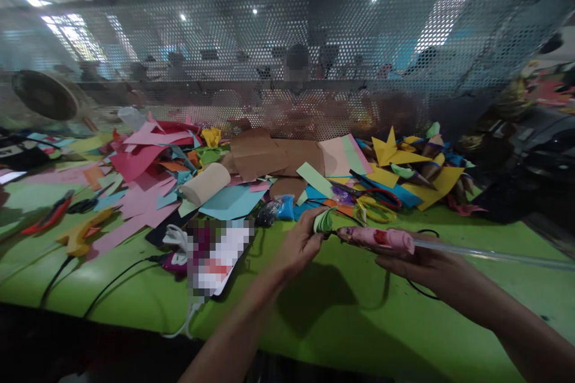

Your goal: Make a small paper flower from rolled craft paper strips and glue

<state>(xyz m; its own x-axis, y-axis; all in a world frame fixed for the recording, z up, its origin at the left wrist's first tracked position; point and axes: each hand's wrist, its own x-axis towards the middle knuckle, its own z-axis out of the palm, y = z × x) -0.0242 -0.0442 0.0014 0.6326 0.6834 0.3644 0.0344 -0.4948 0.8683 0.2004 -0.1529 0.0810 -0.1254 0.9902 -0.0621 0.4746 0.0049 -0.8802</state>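
Between the thumb and fingers of my left hand (302, 243) is a small curled piece of light green paper (324, 220). My right hand (422, 266) is wrapped round a pink hot glue gun (377, 239), whose dark nozzle points left and is close to or touching the paper's lower edge; I cannot tell which. A long clear glue stick (485, 252) sticks out of the gun's back end toward the right. The trigger is hidden by my hand. Both hands are above the green tabletop (327, 335).
Coloured paper pieces (148, 161) and brown sheets (278, 155) lie heaped along the back. Scissors (377, 191), yellow scissors (375, 212), a phone (224, 257) with cables, a yellow glue gun (81, 233) and red pliers (49, 213) lie around. Behind stands a perforated metal screen (215, 30).
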